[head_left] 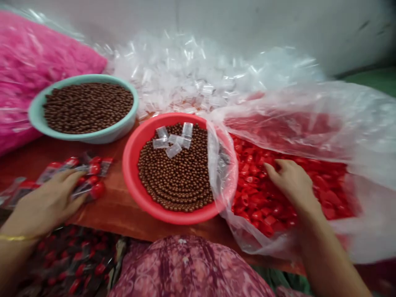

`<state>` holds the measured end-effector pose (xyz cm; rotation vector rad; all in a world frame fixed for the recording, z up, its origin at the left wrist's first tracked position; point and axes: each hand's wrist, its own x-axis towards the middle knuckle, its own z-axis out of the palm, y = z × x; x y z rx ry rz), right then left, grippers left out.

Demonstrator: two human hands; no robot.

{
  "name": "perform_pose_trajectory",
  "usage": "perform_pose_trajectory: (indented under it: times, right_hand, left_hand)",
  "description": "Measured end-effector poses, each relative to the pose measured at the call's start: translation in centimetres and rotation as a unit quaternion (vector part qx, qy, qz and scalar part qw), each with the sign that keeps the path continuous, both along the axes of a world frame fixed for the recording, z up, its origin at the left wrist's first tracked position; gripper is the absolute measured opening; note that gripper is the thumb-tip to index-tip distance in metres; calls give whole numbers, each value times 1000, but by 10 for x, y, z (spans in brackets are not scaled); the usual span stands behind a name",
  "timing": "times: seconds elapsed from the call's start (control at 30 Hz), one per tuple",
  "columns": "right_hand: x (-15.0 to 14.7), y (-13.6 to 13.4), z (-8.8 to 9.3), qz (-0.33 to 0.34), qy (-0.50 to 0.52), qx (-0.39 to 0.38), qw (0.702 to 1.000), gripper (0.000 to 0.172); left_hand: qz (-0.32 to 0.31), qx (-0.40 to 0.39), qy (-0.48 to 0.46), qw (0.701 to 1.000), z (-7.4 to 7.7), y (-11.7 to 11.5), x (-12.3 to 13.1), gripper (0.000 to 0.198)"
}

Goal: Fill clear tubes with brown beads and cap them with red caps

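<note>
My left hand (pixel 48 202) lies over a group of clear containers with red caps (pixel 95 189), its fingers stretched out and its thumb apart. My right hand (pixel 292 183) reaches into a clear plastic bag (pixel 365 189) of loose red plastic pieces (pixel 253 202). Its thumb stands away from the fingers, which are partly hidden. Between my hands is a red basin (pixel 131 181) of small brown balls (pixel 176 181). Several clear plastic containers (pixel 173 149) lie on those balls. The bag's edge hangs over the basin's right side.
A pale teal basin (pixel 35 113) of brown balls stands at the back left, beside a bag of pink pieces (pixel 46 53). Clear plastic pieces (pixel 185 70) are heaped along the wall. More red-capped containers (pixel 74 260) lie below the table edge at the lower left.
</note>
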<state>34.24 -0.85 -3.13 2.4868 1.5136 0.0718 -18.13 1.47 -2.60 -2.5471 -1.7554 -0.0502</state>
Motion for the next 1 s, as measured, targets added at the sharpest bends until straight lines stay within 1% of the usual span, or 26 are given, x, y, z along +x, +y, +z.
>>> perform_pose_trajectory:
  times: [0.03, 0.07, 0.1, 0.17, 0.23, 0.27, 0.33, 0.43, 0.5, 0.57, 0.63, 0.7, 0.77, 0.8, 0.87, 0.93, 1.0]
  right_hand:
    - [-1, -2, -3, -7, -13, 22, 1000, 45]
    - [-2, -3, -6, -20, -22, 43, 999, 47]
    - [-2, -5, -8, -37, -26, 68, 997, 49]
    - [0, -9, -11, -67, -18, 132, 989, 51]
    - [3, -13, -13, -75, 3, 207, 975, 50]
    - [4, -15, -13, -74, 16, 237, 969, 48]
    - [6, -18, -14, -69, 44, 279, 957, 44]
    - [6, -22, -15, -87, 88, 327, 937, 33]
    - [5, -24, -16, -94, 107, 352, 925, 27]
    - [5, -25, -17, -89, 110, 363, 921, 25]
    - [6, -25, -20, -83, 103, 367, 921, 26]
    - [8, -25, -25, -78, 96, 378, 918, 28]
    - [11, -24, -31, -72, 97, 391, 912, 29]
    - [12, -24, -33, -72, 99, 398, 909, 30]
    - [13, -23, -36, -73, 108, 407, 904, 30]
    - [11, -23, -35, -76, 118, 416, 898, 29]
    - [8, -23, -33, -73, 127, 423, 894, 29]
  left_hand:
    - [-12, 5, 10, 1000, 7, 3, 14, 38]
    - [-25, 29, 5, 999, 15, 8, 31, 36]
    - [-50, 41, -2, 998, 21, 14, 50, 34]
    - [-96, 36, 8, 995, 30, 30, 89, 32]
    - [-128, -6, 44, 991, 31, 49, 124, 29]
    - [-129, -24, 64, 989, 28, 59, 138, 29]
    - [-118, -35, 90, 988, 19, 78, 159, 29]
    - [-127, -35, 100, 986, 4, 101, 172, 31]
    - [-134, -53, 103, 984, 1, 111, 173, 33]
    - [-128, -73, 101, 984, 5, 115, 171, 31]
    - [-119, -98, 90, 984, 14, 115, 167, 27]
    - [-105, -151, 89, 979, 23, 111, 164, 23]
    - [-105, -215, 100, 966, 25, 103, 164, 20]
    - [-111, -242, 104, 958, 23, 99, 167, 18]
    - [-121, -279, 84, 949, 11, 90, 177, 16]
    - [-108, -305, 19, 946, -7, 84, 193, 14]
    - [-90, -323, -50, 941, -24, 82, 212, 12]
